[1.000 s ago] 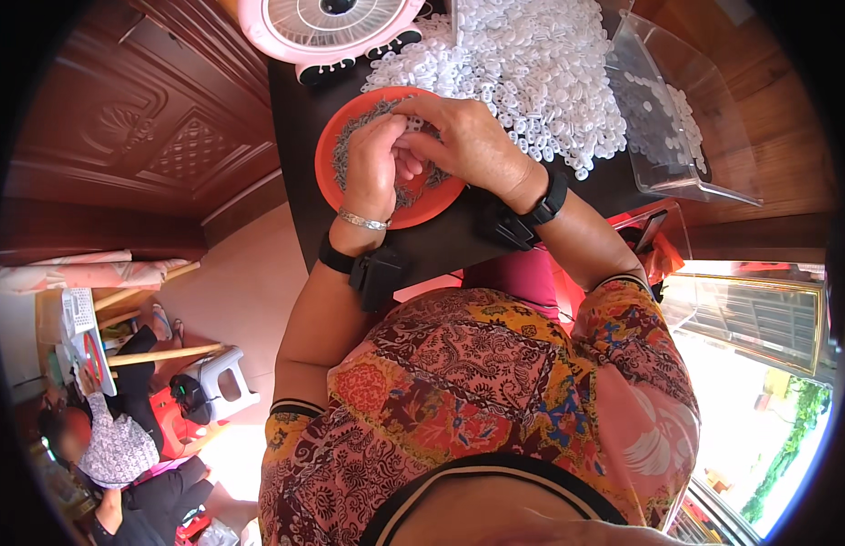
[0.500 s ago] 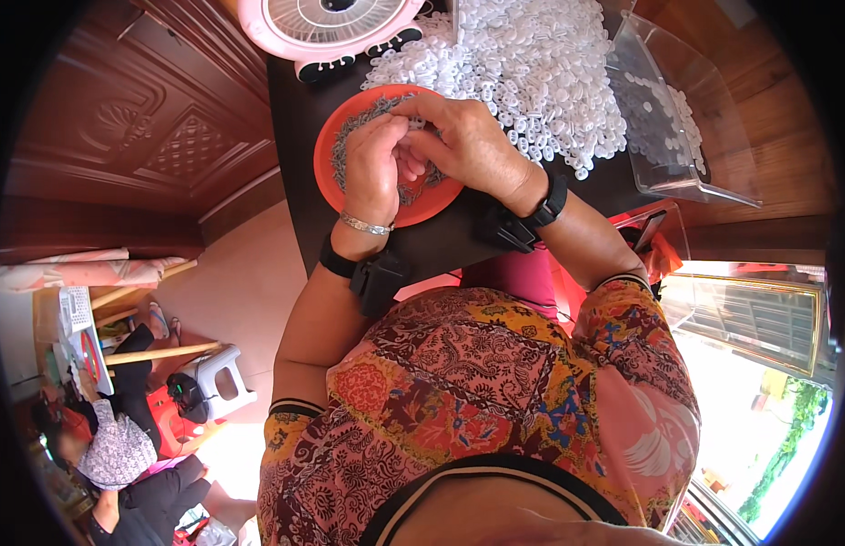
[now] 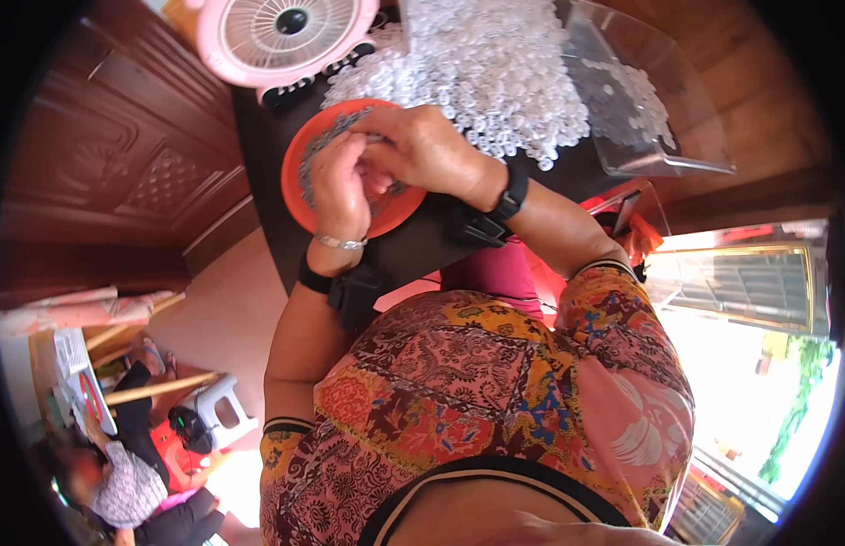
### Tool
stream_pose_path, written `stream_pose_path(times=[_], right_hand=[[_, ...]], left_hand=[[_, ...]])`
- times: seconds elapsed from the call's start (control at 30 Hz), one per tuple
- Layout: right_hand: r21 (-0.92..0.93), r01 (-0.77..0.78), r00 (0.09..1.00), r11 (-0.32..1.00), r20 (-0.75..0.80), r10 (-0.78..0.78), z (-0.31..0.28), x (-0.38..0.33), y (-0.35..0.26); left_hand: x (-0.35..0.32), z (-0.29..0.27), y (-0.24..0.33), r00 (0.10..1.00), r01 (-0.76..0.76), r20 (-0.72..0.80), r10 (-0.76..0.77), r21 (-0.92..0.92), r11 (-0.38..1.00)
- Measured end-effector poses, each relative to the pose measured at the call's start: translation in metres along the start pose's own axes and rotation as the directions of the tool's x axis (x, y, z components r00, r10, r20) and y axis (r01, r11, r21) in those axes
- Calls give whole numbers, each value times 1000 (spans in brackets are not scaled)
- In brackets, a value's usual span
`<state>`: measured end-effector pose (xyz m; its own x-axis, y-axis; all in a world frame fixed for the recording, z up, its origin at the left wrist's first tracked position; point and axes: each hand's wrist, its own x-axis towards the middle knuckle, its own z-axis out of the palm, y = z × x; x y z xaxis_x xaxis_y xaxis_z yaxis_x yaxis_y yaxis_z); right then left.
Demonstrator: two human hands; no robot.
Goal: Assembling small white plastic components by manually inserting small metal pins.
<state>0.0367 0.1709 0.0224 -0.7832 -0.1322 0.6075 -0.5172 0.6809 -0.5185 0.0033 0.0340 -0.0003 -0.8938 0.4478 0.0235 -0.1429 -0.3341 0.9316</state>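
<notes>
My left hand [image 3: 341, 187] and my right hand [image 3: 433, 150] meet over an orange bowl [image 3: 293, 187] on the dark table. Small grey pieces [image 3: 348, 120], thin and screw-like, cover the inside of the bowl around them. The fingers of both hands are bent and drawn together, tips close to each other. Whatever is between the fingertips is hidden by the hands. Just beyond my right hand spreads a big heap of small white plastic pieces [image 3: 504, 82] with holes in them.
A pink fan [image 3: 291, 68] stands at the table's far left. At the far right, a clear plastic tray [image 3: 613, 162] holds more white pieces. Beyond the left table edge are a grey-white stool [image 3: 221, 409] and a seated person [image 3: 130, 487]. A bright window opening lies at right.
The view has shifted, so the table, bowl and hands sit farther left. Both hands stay together over the bowl, with only slight finger movement.
</notes>
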Motion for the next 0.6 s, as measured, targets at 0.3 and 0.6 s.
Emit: stream_pose_path(times=[0.3, 0.6], right_hand=[[-30, 86, 996, 996, -33, -87, -5, 3, -5], [93, -74, 997, 993, 24, 72, -12, 12, -19]], left_hand=[[1, -1, 1, 990, -115, 81, 114, 19, 993], [2, 0, 3, 986, -164, -35, 162, -59, 985]])
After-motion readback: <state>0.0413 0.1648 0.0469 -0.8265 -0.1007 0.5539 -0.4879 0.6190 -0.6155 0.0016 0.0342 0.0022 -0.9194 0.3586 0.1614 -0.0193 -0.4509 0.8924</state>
